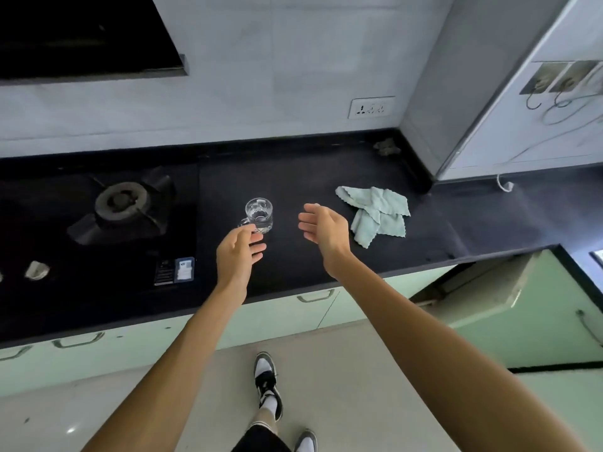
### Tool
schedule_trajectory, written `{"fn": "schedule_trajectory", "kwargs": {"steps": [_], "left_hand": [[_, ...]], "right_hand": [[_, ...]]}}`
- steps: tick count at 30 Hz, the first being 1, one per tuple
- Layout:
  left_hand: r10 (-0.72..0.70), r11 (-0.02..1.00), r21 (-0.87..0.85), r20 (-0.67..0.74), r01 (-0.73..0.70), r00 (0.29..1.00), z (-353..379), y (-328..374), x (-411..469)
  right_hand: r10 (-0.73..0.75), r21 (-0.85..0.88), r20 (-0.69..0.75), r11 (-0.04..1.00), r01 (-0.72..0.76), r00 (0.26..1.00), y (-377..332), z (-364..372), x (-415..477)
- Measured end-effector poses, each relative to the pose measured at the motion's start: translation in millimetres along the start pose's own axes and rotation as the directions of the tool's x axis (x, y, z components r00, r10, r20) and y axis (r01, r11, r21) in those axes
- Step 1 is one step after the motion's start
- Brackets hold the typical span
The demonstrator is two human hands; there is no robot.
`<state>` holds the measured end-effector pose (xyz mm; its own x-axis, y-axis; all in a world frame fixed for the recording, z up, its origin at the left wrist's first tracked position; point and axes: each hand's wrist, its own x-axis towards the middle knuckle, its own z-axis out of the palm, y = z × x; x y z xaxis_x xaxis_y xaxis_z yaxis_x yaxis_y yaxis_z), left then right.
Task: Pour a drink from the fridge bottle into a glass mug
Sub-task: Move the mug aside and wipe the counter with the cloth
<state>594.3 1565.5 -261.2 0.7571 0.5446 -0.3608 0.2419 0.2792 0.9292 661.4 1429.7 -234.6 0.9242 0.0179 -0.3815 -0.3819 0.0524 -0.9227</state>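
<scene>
Handling mug [259,212]: light, slick, breakable — take handle [243,222] at 7 o'clock.
Left hand [239,252]: at handle, grip unclear.
Right hand [323,231]: wide, empty.

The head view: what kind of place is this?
Very likely a home kitchen: a gas burner set in a black countertop, pale green drawers below it, and a glass mug on top.

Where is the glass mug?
Head view, centre-left: the glass mug stands on the black counter between the stove burner and the green cloth, just beyond the left hand.
</scene>
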Motion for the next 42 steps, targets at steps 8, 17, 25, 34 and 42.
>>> {"fn": "schedule_trajectory", "kwargs": {"steps": [8, 17, 25, 34, 42], "left_hand": [[-0.035, 0.999, 0.007, -0.025, 0.035, 0.999, -5, -4, 97], [-0.04, 0.99, 0.131, -0.087, 0.051, 0.995, -6, -22, 150], [-0.1, 0.958, 0.265, -0.053, 0.111, 0.994, -9, -53, 168], [0.013, 0.917, 0.398, 0.01, -0.016, 1.0, -9, -77, 181], [0.113, 0.855, 0.5, 0.075, -0.135, 0.991, -12, -79, 188]], "right_hand": [[0.051, -0.015, -0.031, 0.999, -0.052, 0.998, 4, 50, 89], [0.161, -0.031, -0.041, 0.986, -0.163, 0.986, 17, 77, 142], [0.233, -0.048, -0.054, 0.971, -0.235, 0.971, 32, 79, 173], [0.293, -0.053, -0.061, 0.954, -0.297, 0.954, 49, 81, 189], [0.319, -0.063, -0.056, 0.945, -0.322, 0.946, 55, 80, 194]]}}
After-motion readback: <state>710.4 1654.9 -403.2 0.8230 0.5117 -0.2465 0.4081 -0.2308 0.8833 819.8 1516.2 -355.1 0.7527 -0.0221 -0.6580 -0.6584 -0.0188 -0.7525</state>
